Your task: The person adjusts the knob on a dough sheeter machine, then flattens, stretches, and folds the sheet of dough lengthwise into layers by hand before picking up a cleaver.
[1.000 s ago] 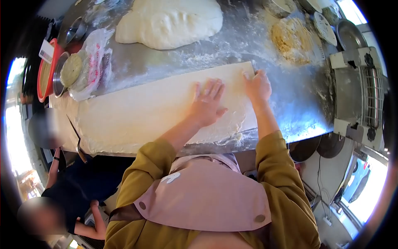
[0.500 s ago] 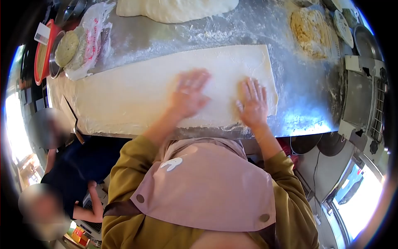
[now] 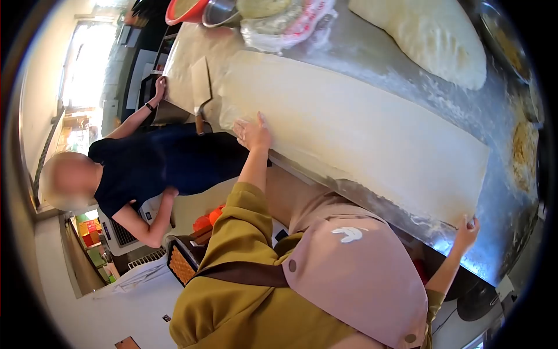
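Observation:
A long, flat sheet of dough [image 3: 360, 128] stretches across the metal worktable, its surface pale and smooth. My left hand [image 3: 254, 134] is at the near edge of its left end, with floury fingers apart. Down at the right, my right hand [image 3: 466, 234] pinches the sheet's near corner between thumb and fingers. Left of my left hand, a dough scraper with a wide blade [image 3: 201, 81] lies on the table, its wooden handle toward the near edge.
A large lump of dough [image 3: 433, 38] rests at the back. A red bowl [image 3: 185, 10], a metal bowl [image 3: 222, 13] and a plastic bag [image 3: 302, 26] stand at the far left. Another person in dark clothes [image 3: 168, 157] is close on the left, one hand on the table's corner.
My view has turned left. My left hand has moved from the middle of the sheet to its left end; my right hand has gone from lying flat to pinching the near right corner.

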Action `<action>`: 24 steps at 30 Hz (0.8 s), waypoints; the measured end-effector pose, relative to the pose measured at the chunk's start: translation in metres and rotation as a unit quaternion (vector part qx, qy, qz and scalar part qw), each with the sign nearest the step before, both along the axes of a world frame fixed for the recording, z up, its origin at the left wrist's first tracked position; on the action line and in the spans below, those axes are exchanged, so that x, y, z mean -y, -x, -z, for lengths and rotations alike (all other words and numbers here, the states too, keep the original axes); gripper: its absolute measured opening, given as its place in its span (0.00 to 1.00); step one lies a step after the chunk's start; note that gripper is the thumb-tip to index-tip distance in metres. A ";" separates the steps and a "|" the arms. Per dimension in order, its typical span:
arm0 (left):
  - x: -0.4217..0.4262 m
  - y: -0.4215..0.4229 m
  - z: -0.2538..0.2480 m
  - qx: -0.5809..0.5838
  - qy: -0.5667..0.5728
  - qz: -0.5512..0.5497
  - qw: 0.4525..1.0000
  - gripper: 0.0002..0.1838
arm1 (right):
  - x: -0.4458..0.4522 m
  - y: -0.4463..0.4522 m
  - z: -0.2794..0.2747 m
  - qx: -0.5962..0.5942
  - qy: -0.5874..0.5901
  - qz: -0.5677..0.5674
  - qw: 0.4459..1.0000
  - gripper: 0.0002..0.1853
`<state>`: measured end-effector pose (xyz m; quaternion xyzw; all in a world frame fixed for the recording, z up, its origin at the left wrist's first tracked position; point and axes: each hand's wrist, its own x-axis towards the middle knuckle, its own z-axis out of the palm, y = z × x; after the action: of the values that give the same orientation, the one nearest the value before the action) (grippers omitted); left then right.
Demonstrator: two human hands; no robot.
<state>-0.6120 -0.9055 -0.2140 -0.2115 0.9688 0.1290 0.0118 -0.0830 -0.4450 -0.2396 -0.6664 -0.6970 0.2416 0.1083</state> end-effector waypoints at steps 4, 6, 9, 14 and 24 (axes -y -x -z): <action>0.051 0.054 0.005 -0.016 -0.086 -0.108 0.990 0.57 | -0.007 -0.007 0.009 -0.041 0.097 0.035 0.994 0.25; 0.063 0.067 -0.005 0.005 -0.108 -0.140 0.984 0.56 | -0.011 -0.011 0.022 -0.034 0.032 0.034 0.998 0.22; 0.054 0.077 -0.042 0.049 -0.023 -0.138 0.989 0.49 | 0.000 -0.003 0.019 -0.077 0.018 0.116 0.990 0.20; 0.070 0.104 -0.041 0.037 0.065 0.010 0.997 0.47 | 0.000 -0.001 0.017 -0.235 0.117 0.228 0.937 0.17; 0.069 0.142 -0.034 0.032 -0.111 0.067 0.991 0.38 | -0.017 0.009 0.016 -0.177 0.079 0.209 0.959 0.29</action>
<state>-0.7539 -0.9742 -0.1803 -0.1472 0.9595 0.2281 0.0749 -0.0916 -0.4284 -0.2559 -0.7505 -0.4906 0.3814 0.2250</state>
